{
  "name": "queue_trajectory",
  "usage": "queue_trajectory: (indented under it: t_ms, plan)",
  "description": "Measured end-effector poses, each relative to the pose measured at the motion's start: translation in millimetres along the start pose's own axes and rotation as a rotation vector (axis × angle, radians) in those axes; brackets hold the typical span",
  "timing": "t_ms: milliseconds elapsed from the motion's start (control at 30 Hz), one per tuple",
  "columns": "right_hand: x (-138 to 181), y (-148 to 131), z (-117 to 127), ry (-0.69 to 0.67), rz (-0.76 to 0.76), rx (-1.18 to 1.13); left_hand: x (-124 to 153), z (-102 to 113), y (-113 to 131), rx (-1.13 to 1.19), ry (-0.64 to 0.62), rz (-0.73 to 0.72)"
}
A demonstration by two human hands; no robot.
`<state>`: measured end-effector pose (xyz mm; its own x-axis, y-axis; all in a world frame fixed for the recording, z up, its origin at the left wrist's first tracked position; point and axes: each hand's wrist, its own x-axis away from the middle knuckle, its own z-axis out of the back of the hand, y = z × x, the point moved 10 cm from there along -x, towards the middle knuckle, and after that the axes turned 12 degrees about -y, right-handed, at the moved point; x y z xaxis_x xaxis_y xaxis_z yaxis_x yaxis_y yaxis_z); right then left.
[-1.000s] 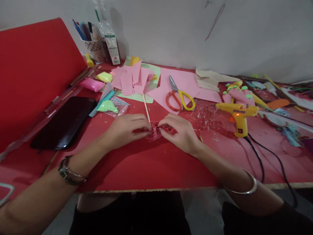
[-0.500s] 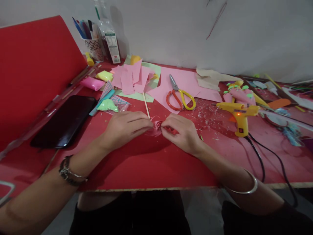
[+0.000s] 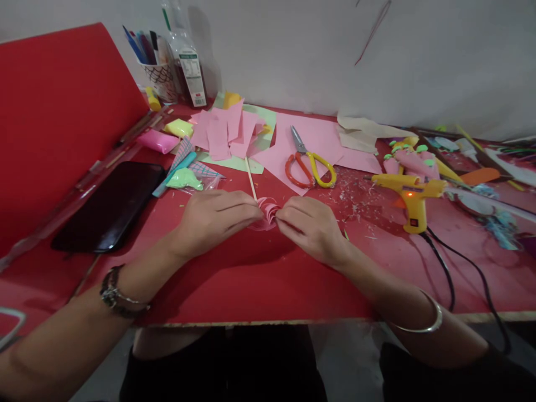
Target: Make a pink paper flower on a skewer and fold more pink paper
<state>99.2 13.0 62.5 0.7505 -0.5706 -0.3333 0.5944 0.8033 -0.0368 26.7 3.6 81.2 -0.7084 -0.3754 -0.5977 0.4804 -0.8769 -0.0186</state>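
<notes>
Both my left hand [image 3: 215, 220] and my right hand [image 3: 312, 226] had the grip closed in a fingertip pinch, one at each side of the swirled bundle of thin, curled pink paper strips [image 3: 268, 209] on the red-covered desk [image 3: 251, 287], just by the slim pale wooden stick [image 3: 250, 177]. I judged it best to steady one side while the other worked the curls lightly, since a hard tug could tear or flatten them.

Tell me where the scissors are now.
In the head view, the scissors lie just right of centre, partly on pink paper, beyond the right hand and left of the yellow glue gun.
</notes>
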Motion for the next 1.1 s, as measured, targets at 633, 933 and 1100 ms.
queue_trajectory:
  t_ms: [633,933,1100]
  plan:
    - [-1,-8,1,-0.01,0.045,0.125,-2,-7,-6,0.151,-0.059,0.051]
    - [-1,13,-7,-0.018,-0.089,-0.267,-3,-25,-24,0.408,-0.168,0.202]
    - [-2,25,-20,-0.087,-0.167,-0.467,0,-36,-32,0.466,-0.24,0.272]
